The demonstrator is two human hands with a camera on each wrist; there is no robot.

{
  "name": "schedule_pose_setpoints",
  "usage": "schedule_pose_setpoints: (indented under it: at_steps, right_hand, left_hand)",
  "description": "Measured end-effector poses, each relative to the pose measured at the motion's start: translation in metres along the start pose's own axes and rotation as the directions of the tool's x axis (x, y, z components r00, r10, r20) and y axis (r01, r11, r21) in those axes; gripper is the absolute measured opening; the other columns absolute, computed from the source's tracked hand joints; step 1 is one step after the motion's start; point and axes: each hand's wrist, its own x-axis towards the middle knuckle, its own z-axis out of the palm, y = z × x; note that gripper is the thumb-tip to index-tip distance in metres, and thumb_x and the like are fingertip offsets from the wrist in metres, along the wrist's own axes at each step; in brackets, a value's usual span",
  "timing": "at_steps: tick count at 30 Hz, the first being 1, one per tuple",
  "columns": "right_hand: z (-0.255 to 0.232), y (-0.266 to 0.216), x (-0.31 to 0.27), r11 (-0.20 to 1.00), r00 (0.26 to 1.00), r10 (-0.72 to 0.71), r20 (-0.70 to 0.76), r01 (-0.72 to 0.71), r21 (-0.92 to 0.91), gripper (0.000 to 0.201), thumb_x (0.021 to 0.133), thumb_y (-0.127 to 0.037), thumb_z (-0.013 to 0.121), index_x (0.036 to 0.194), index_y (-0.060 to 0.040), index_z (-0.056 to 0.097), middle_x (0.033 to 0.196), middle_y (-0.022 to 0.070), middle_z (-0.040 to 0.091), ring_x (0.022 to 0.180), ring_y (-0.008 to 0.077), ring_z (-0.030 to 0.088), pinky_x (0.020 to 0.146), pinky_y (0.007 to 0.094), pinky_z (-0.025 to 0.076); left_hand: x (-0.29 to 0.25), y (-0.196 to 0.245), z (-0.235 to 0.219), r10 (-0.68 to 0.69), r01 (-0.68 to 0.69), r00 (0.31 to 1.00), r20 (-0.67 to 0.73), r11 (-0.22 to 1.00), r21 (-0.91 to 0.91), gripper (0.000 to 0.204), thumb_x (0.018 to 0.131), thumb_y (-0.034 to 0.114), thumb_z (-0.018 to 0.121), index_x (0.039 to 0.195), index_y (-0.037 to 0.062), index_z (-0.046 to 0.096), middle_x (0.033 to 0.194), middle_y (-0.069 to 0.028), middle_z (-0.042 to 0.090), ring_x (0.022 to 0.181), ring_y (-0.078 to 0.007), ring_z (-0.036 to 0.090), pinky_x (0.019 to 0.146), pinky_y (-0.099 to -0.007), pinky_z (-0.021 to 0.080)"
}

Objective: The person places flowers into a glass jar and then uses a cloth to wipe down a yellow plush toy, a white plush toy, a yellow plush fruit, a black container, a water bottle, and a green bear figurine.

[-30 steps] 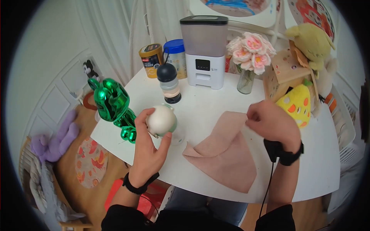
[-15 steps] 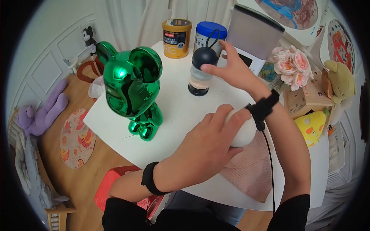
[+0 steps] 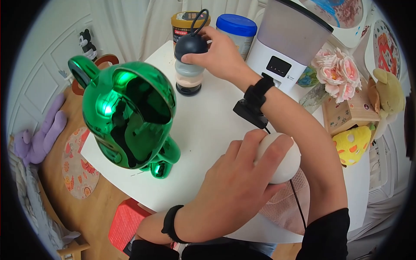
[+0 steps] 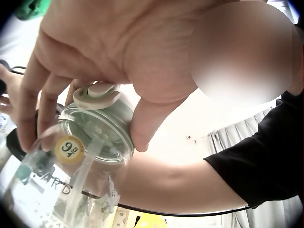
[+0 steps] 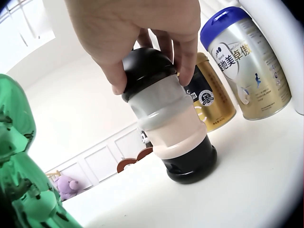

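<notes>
My left hand [image 3: 234,182] grips a straw cup by its rounded white top [image 3: 286,162], fingers spread over it. In the left wrist view the clear cup body [image 4: 47,192] shows a straw, a pale green lid inside and a round yellow sticker. My right hand [image 3: 221,54] reaches across past the cup and grips the dark domed lid [image 3: 190,48] of a stacked container. That container, with grey, beige and black tiers [image 5: 168,121], stands on the white table, thumb on one side of its lid and fingers on the other. Under my forearms lies a pink cloth [image 3: 290,206], partly hidden.
A shiny green bear figure [image 3: 130,115] stands at the left. Behind the container are a gold can [image 5: 216,95] and a blue-lidded can [image 3: 236,28]. A white dispenser [image 3: 277,60], flowers in a vase [image 3: 336,73] and a yellow plush [image 3: 353,145] are to the right.
My left hand has carried the straw cup rightward over the cloth. My right hand has left the cloth, reached forward and left, and now grips the stacked container's lid. The head view has shifted.
</notes>
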Motion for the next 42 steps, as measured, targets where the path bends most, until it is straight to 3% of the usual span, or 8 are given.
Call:
schedule_pose_setpoints:
  at_steps: [12,19,23,27,29,36,38,42]
  right_hand:
    - [-0.018,0.012,-0.023,0.991,0.991,0.132,-0.015,-0.132,-0.015,0.067,0.079,-0.039,0.076,0.122,0.0075,0.055,0.125,0.0264,0.057,0.115,0.0392,0.058,0.098,0.0456,0.047]
    - [-0.168,-0.023,-0.155,0.913,0.952,0.237,0.193,-0.15,-0.38,0.031,0.085,-0.026,0.073,0.093,0.0032,0.066,0.082,0.0174,0.068,0.072,0.0264,0.066,0.068,0.036,0.052]
    - [-0.218,-0.065,-0.229,0.656,0.635,0.73,0.25,-0.551,-0.515,0.039,0.083,-0.034,0.074,0.088,0.0037,0.067,0.089,0.0219,0.068,0.087,0.0372,0.067,0.077,0.0433,0.053]
    - [-0.21,-0.031,-0.317,0.946,0.87,0.264,0.416,-0.148,-0.289,0.028,0.083,-0.02,0.077,0.099,-0.0009,0.065,0.096,0.0129,0.061,0.091,0.0265,0.063,0.074,0.037,0.052]
    - [-0.199,-0.03,-0.33,0.839,0.928,0.151,0.342,0.063,-0.54,0.025,0.08,-0.01,0.075,0.102,-0.0041,0.066,0.098,0.0119,0.056,0.099,0.0293,0.058,0.08,0.0381,0.051]
    - [-0.249,-0.059,-0.31,0.73,0.973,-0.022,-0.228,-0.141,-0.669,0.022,0.085,-0.002,0.066,0.106,-0.0037,0.067,0.09,0.0126,0.061,0.08,0.0275,0.064,0.068,0.0332,0.052]
    - [-0.257,-0.066,-0.299,0.972,0.757,-0.059,-0.65,-0.105,-0.21,0.017,0.094,-0.003,0.058,0.109,-0.0031,0.066,0.097,0.0098,0.066,0.077,0.0189,0.065,0.067,0.0262,0.051]
    - [-0.266,-0.076,-0.273,0.974,0.664,-0.192,-0.723,0.219,-0.058,0.021,0.1,0.0,0.049,0.116,-0.0019,0.063,0.105,0.0061,0.065,0.092,0.0107,0.062,0.079,0.0228,0.048]
  left_hand:
    - [0.003,-0.002,0.005,0.076,-0.076,0.997,-0.003,0.996,0.04,0.078,0.073,0.007,0.086,0.135,0.0053,0.038,0.124,-0.0194,0.051,0.111,-0.0358,0.056,0.089,-0.041,0.05]
    - [0.003,0.011,0.006,-0.066,0.065,0.998,0.017,0.995,0.069,0.078,0.071,0.003,0.086,0.133,0.0055,0.038,0.123,-0.0146,0.051,0.112,-0.0297,0.059,0.096,-0.0393,0.049]
    - [0.008,0.022,0.01,-0.068,0.061,0.997,0.027,0.979,0.195,0.075,0.071,0.001,0.085,0.129,0.0058,0.037,0.122,-0.0142,0.053,0.108,-0.0288,0.063,0.091,-0.0376,0.053]
    - [0.024,0.033,0.023,-0.072,0.053,0.994,0.083,0.976,0.211,0.071,0.073,0.004,0.085,0.125,0.0055,0.037,0.119,-0.0155,0.053,0.107,-0.0296,0.062,0.092,-0.0381,0.051]
    - [0.034,0.039,0.031,-0.037,0.012,0.993,0.115,0.977,0.212,0.07,0.074,0.006,0.085,0.124,0.0056,0.037,0.118,-0.0158,0.054,0.106,-0.0303,0.062,0.092,-0.0382,0.051]
    - [0.084,0.062,0.048,-0.16,0.099,0.934,0.319,0.975,0.199,0.08,0.07,0.013,0.089,0.131,0.0063,0.038,0.113,-0.0163,0.056,0.104,-0.0283,0.061,0.091,-0.0375,0.05]
    - [0.094,0.062,0.058,-0.199,0.131,0.914,0.354,0.97,0.206,0.083,0.068,0.015,0.09,0.133,0.006,0.04,0.113,-0.0157,0.056,0.105,-0.0274,0.061,0.091,-0.037,0.051]
    - [0.105,0.051,0.079,0.02,-0.095,0.935,0.354,0.976,0.196,0.071,0.065,0.023,0.091,0.122,0.0032,0.054,0.114,-0.016,0.058,0.106,-0.0322,0.062,0.09,-0.0386,0.051]
